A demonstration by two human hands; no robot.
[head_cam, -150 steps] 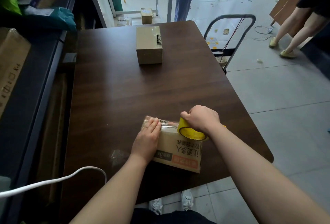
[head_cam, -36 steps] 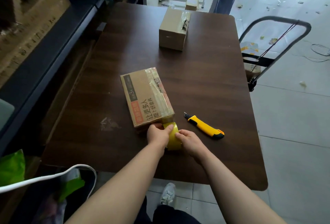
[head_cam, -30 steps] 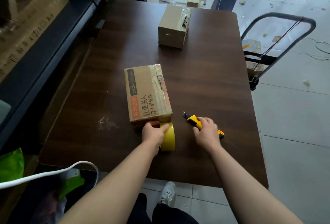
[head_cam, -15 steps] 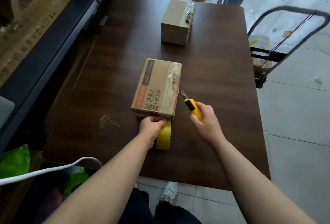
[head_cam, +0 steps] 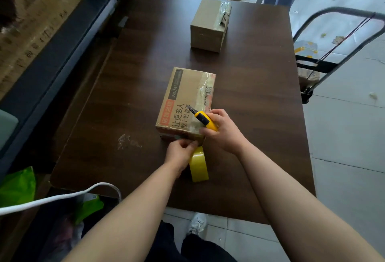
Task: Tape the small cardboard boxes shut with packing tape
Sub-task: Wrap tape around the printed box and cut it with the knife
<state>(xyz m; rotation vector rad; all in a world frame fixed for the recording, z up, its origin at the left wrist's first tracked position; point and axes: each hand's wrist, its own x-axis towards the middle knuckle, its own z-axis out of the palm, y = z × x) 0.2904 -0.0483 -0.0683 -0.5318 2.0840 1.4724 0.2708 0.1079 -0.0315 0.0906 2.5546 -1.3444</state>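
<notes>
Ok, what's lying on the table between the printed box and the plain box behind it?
Nothing: the head view shows only bare dark tabletop between the printed box and the plain box.

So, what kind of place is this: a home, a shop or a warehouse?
Most likely a packing or stock room, not a home. A printed box and a plain box sit on the table, big cartons lie on the shelving at left, and a hand trolley stands beside the table.
</notes>
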